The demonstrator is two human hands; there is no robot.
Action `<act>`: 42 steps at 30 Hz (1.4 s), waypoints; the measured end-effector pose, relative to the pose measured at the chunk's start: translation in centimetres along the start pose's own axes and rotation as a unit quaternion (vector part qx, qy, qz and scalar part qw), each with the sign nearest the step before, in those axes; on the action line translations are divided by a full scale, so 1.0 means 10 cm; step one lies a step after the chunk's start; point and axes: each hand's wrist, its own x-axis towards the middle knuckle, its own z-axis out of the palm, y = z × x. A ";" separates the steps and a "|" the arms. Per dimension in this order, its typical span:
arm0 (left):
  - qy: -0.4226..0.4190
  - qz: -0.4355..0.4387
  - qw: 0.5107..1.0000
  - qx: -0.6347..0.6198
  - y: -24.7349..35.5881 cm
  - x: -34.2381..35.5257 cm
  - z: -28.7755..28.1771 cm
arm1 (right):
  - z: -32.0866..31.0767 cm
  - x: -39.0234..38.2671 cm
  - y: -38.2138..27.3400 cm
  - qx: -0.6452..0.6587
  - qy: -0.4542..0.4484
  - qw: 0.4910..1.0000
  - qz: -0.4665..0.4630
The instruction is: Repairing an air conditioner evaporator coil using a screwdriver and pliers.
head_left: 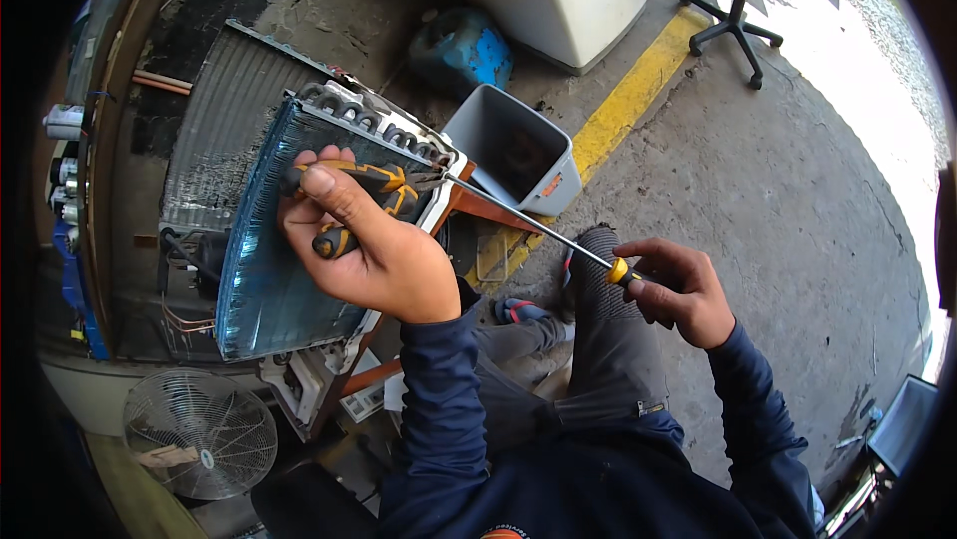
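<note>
A finned, blue-tinted heat-exchanger coil (pixel 284 260) stands in front of me, tilted, with bent copper return tubes (pixel 374 123) along its far end. My left hand (pixel 384 255) is closed on pliers with black and orange-yellow handles (pixel 364 176); their jaws point toward the coil's corner by the white end plate. In my right hand (pixel 683 290) is a long screwdriver (pixel 543 230), gripped by its yellow and black handle. Its thin shaft runs left, and the tip reaches the corner beside the plier jaws. Whether the tip touches the jaws or the tube I cannot tell.
Beyond the coil stand a grey bin (pixel 533 155), a worn blue jug (pixel 464 50) and a white cabinet (pixel 558 0). A wire-caged fan (pixel 204 434) is at lower left. A wheeled chair (pixel 743 0) stands far right, past a yellow floor stripe (pixel 633 85).
</note>
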 end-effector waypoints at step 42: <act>-0.252 0.070 0.945 -0.194 -0.24 0.38 -0.11 | 0.12 -0.02 0.00 0.005 0.012 0.996 0.090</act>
